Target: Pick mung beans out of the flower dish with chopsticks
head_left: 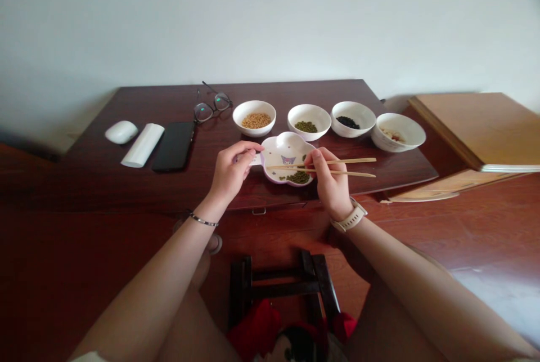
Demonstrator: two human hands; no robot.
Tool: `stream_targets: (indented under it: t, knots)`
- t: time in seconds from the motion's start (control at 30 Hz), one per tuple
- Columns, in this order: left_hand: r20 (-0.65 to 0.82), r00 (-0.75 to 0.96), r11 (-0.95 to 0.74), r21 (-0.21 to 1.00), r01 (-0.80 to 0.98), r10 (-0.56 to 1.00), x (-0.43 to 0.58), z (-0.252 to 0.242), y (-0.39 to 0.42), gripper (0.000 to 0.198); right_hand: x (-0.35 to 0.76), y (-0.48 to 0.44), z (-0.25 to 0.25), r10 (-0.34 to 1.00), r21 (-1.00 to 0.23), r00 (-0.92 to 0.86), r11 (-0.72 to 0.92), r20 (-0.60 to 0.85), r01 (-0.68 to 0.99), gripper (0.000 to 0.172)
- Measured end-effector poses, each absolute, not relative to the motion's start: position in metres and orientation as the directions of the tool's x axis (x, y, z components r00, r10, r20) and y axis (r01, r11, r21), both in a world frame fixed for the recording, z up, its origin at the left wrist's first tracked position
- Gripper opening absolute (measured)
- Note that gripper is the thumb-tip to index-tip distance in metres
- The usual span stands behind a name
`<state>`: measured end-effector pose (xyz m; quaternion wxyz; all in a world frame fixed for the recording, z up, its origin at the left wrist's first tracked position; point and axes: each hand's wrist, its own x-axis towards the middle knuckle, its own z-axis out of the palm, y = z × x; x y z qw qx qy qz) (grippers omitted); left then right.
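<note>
by the left hand (pixel 234 169) the dish (pixel 273 151), set between the two grips, is held; by the right hand (pixel 331 184) chopsticks (pixel 356 161) are pinched. beneath, a dark table (pixel 135 190) is seen; beyond, a pale wall (pixel 270 18).

Held the left forearm (pixel 156 283) out, bare, from between seven and eight o'clock, slanting toward one. Held the right forearm (pixel 417 289) out, also bare, from about four o'clock, slanting toward ten. Closed the left hand (pixel 234 166) in a pinch, index finger (pixel 253 146) pointing to three o'clock, left thumb (pixel 247 157) just below. Curled the right hand (pixel 331 179), right thumb (pixel 321 165) aimed at eleven o'clock. Had both hands near each other, not touching.
</note>
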<state>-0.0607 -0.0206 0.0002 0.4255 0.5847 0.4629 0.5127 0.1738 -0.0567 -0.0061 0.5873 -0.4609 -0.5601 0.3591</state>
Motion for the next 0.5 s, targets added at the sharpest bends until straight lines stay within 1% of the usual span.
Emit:
stream_targets:
  t: [0.5]
  knots:
    - [0.234,0.059,-0.24,0.961,0.135,0.97,-0.0613,-0.0012,-0.0212,0.019,0.1747,-0.0581,-0.0058,0.938,-0.944,0.121,0.313,0.325,0.105,0.047]
